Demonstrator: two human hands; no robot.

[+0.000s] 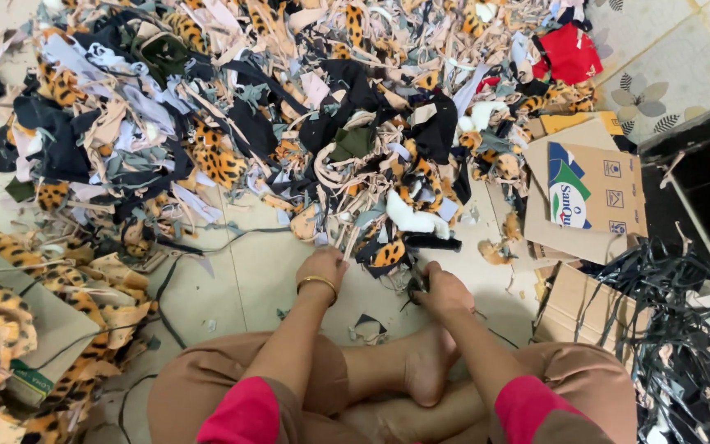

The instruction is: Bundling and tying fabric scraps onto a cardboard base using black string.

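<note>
I sit cross-legged on the floor (pixel 244 279), bare feet at lower centre of the frame. My left hand (pixel 320 267), a gold bangle (pixel 317 284) on its wrist, sits at centre with fingers curled at the near edge of the scrap pile (pixel 289 115); what it grips, if anything, I cannot tell. My right hand (pixel 444 289), just right of centre, is closed round dark scissors (pixel 417 284), whose blades point toward a leopard-print scrap (pixel 388 253) at the pile's edge. The two hands are apart, with bare tile between them.

The pile fills the upper half of the frame: black, beige, grey, white and leopard-print offcuts. A red piece (pixel 570 51) lies at upper right. A flattened cardboard box (pixel 589 197) lies at right, with black strips (pixel 675 312) heaped at lower right. A second heap of leopard-print pieces (pixel 10 329) sits on cardboard at lower left. A small dark snippet (pixel 367 325) lies on the tile just ahead of my foot.
</note>
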